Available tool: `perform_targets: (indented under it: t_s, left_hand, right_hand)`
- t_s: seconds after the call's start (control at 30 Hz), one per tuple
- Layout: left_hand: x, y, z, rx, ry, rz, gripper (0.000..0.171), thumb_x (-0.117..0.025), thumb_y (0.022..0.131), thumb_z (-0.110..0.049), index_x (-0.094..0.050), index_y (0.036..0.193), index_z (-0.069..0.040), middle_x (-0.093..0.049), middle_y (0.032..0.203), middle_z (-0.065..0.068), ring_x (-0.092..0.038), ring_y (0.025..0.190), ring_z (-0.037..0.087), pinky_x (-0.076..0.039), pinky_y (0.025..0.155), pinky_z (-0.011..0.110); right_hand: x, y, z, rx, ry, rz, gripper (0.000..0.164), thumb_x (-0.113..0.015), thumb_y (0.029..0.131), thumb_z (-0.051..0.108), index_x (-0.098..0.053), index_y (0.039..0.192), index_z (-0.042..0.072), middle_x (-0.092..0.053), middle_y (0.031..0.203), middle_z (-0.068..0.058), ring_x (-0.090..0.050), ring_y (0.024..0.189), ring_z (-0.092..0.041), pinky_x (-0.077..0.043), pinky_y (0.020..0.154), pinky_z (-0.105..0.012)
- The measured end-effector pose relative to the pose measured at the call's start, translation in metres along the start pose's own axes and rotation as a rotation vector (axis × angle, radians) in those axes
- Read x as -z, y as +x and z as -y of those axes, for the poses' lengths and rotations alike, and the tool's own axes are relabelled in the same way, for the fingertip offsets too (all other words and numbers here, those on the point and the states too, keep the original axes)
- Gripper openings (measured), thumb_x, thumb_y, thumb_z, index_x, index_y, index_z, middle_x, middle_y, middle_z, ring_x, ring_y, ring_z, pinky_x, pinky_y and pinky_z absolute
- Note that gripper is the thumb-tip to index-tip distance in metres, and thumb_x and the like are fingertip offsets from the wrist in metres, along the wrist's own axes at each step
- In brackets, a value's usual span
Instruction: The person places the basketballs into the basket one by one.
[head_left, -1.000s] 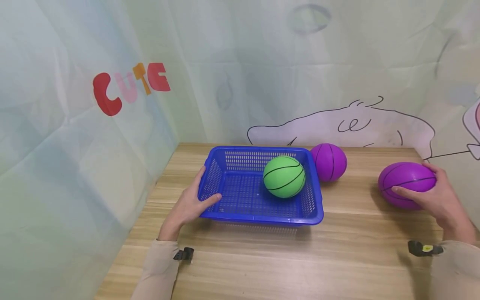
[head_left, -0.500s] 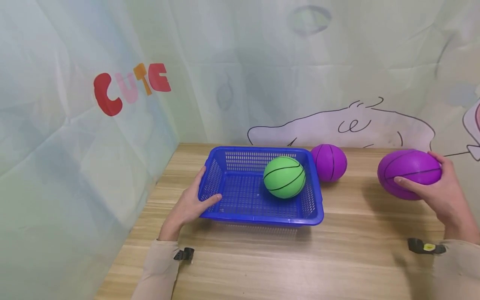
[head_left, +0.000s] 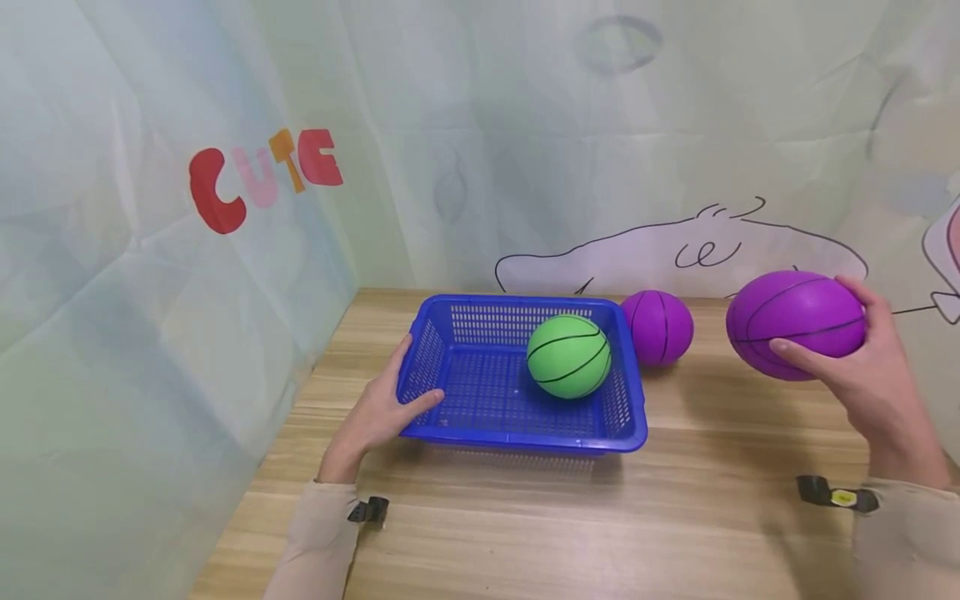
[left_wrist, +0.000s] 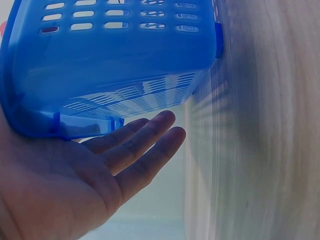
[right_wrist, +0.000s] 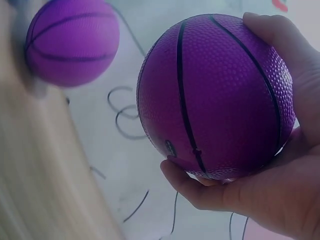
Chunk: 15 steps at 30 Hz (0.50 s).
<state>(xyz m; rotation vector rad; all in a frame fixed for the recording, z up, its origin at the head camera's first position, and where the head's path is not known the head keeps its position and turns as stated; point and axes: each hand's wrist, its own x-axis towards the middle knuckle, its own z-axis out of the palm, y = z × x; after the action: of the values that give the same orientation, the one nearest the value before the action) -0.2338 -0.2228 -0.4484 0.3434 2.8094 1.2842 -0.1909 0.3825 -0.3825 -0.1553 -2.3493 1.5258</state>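
A blue plastic basket (head_left: 517,439) with slotted walls stands on the table, a green toy basketball (head_left: 568,357) resting inside its right part. My left hand (head_left: 381,410) holds the basket's left rim at the near corner, thumb over the inner side. From the left wrist view, several fingers (left_wrist: 145,157) stretch below the rim outside the wall. Raised above the table at the right, a purple toy basketball (head_left: 797,325) is gripped by my right hand (head_left: 870,358), thumb on the near side. The right wrist view shows fingers and thumb (right_wrist: 280,37) around that ball (right_wrist: 215,100).
A second purple toy basketball (head_left: 660,327) sits on the table against the basket's right side, near the back edge. Printed fabric walls (head_left: 600,150) close in the wooden table (head_left: 525,533) at the back and left.
My right hand has lifted the purple ball off the table and carried it up and slightly left. The left hand, basket and green ball have stayed in place.
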Motion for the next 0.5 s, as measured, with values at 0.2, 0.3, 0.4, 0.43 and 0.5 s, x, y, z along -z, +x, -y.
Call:
perform_targets:
  t_s: [0.2, 0.3, 0.4, 0.43, 0.5]
  left_hand:
    - [0.0, 0.0, -0.001, -0.003, 0.0, -0.001, 0.112, -0.075, 0.102, -0.055, -0.006, 0.181, -0.015, -0.019, 0.184, 0.023, -0.029, 0.164, 0.053, -0.026, 0.131, 0.072]
    - [0.0, -0.001, -0.002, -0.005, 0.003, -0.003, 0.112, -0.075, 0.102, -0.056, -0.006, 0.181, -0.015, -0.019, 0.184, 0.022, -0.029, 0.164, 0.053, -0.026, 0.131, 0.072]
    - [0.0, -0.001, -0.002, -0.002, 0.008, -0.003, 0.112, -0.075, 0.102, -0.056, -0.006, 0.181, -0.015, -0.019, 0.184, 0.022, -0.029, 0.164, 0.052, -0.026, 0.131, 0.071]
    - [0.0, -0.001, -0.001, 0.001, 0.009, -0.003, 0.112, -0.075, 0.101, -0.056, -0.006, 0.181, -0.016, -0.019, 0.184, 0.022, -0.029, 0.164, 0.052, -0.027, 0.131, 0.071]
    - [0.0, -0.001, -0.001, -0.001, 0.012, -0.002, 0.112, -0.075, 0.102, -0.056, -0.006, 0.181, -0.015, -0.019, 0.184, 0.022, -0.029, 0.164, 0.053, -0.027, 0.131, 0.072]
  right_hand:
    - [-0.012, -0.001, 0.021, 0.061, -0.004, 0.002, 0.112, -0.091, 0.091, 0.002, -0.027, 0.174, 0.041, -0.042, 0.156, 0.003, -0.054, 0.122, -0.009, -0.051, 0.089, -0.005]
    - [-0.019, 0.0, 0.029, 0.079, -0.012, 0.018, 0.113, -0.092, 0.09, 0.003, -0.028, 0.174, 0.042, -0.045, 0.155, 0.002, -0.056, 0.121, -0.009, -0.052, 0.09, -0.005]
    - [-0.028, 0.0, 0.033, 0.086, 0.001, 0.045, 0.113, -0.092, 0.09, 0.003, -0.028, 0.174, 0.042, -0.045, 0.156, -0.002, -0.056, 0.121, -0.009, -0.053, 0.089, -0.006]
    - [-0.031, 0.0, 0.034, 0.091, 0.003, 0.052, 0.113, -0.092, 0.09, 0.003, -0.028, 0.174, 0.042, -0.045, 0.156, -0.003, -0.057, 0.121, -0.009, -0.053, 0.089, -0.006]
    - [-0.038, 0.001, 0.035, 0.096, 0.032, 0.073, 0.113, -0.092, 0.089, 0.002, -0.028, 0.174, 0.041, -0.045, 0.157, -0.006, -0.057, 0.122, -0.01, -0.054, 0.089, -0.007]
